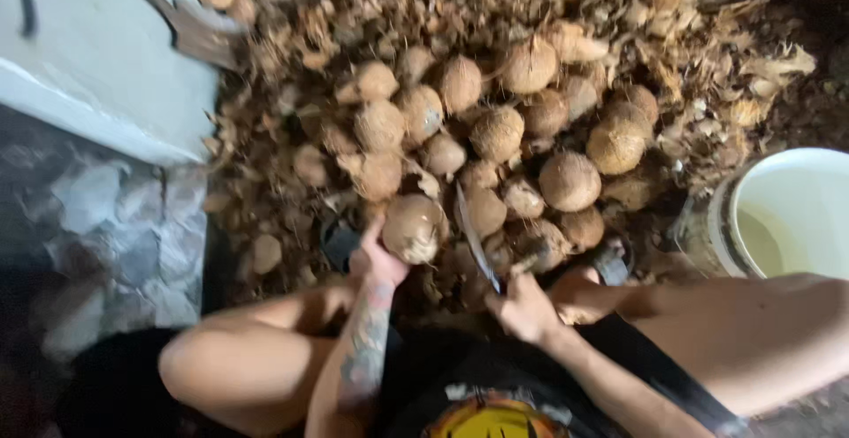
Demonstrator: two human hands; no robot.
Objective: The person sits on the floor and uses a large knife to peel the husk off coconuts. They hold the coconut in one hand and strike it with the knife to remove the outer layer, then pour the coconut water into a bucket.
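- While the left hand [378,259] has its fingers clamped on a husked coconut [412,228], keep it steady.
- Right hand [523,307], fingers wrapped tight round the knife [476,239]: best to strike well clear of that thumb.

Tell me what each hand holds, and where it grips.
Left hand grips a husked coconut from below; right hand holds a knife by its handle.

Left hand [378,259] grips a husked coconut [412,228]; right hand [523,307] holds a knife [476,239], blade up. Coconut pile [495,129] ahead, white bucket [800,213] at right.
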